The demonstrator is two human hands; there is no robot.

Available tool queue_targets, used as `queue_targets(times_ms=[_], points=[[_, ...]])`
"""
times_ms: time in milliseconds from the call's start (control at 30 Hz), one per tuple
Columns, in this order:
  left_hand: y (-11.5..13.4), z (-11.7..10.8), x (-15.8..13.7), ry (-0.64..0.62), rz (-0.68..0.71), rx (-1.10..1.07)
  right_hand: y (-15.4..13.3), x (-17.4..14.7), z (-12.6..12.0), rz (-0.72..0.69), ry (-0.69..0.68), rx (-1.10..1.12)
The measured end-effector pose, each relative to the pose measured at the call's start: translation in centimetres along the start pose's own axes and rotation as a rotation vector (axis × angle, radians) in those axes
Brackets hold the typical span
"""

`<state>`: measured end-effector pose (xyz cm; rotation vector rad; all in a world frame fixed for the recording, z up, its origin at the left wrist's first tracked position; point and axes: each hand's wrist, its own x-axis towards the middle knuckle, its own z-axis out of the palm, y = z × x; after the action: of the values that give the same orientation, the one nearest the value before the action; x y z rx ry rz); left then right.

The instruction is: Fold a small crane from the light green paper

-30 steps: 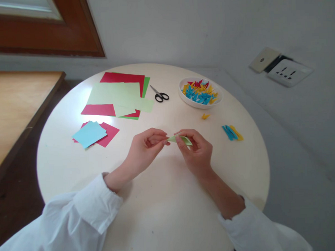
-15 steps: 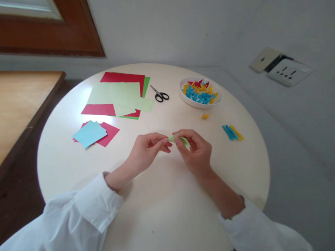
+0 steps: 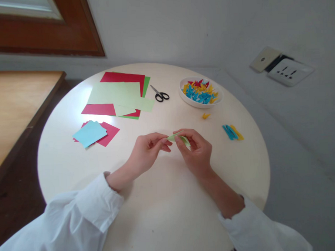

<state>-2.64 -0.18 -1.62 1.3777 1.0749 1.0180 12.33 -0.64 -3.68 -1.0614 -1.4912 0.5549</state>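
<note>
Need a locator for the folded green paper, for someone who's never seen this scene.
Start at the round white table, then find the left hand and right hand close together over it. Pinched between them is the folded green paper. Unlike the pale green sheets lying flat beyond, leftward, it is small, creased and held.

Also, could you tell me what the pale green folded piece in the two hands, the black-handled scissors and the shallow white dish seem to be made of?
Pale green folded piece: matte paper, by its thin edges and folds.
Black-handled scissors: metallic grey blades, probably steel; solid black handles, likely plastic.
Shallow white dish: evenly white and smooth, perhaps plastic; glazed ceramic could look similar.
</note>
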Motion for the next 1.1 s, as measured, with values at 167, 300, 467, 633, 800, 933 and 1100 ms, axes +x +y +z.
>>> queue_targets(times_ms=[167,300,467,633,800,933,1100], points=[[0.41,-0.06,-0.15,-0.015,-0.016,-0.008,0.03,-0.02,0.0,-0.002,0.005,0.024],[0.48,-0.04,-0.15,-0.038,-0.027,-0.032,-0.01,-0.03,0.01,-0.009,0.002,0.04],[0.14,0.05,0.04,-0.022,-0.016,-0.037,-0.01,-0.05,0.05,-0.009,-0.024,0.025],[-0.03,0.06,0.04,-0.007,0.0,-0.034,0.01,-0.12,0.02,-0.008,-0.019,0.02],[0.11,0.07,-0.01,-0.004,0.009,-0.026,-0.01,-0.13,0.03,-0.002,-0.015,0.002],[0.22,0.01,-0.05,0.001,0.018,0.006,-0.05,-0.12,0.08,0.003,-0.009,-0.004],[0.22,-0.04,-0.12,0.0,0.041,0.067,-0.13,-0.15,0.12,0.016,-0.005,-0.013]])
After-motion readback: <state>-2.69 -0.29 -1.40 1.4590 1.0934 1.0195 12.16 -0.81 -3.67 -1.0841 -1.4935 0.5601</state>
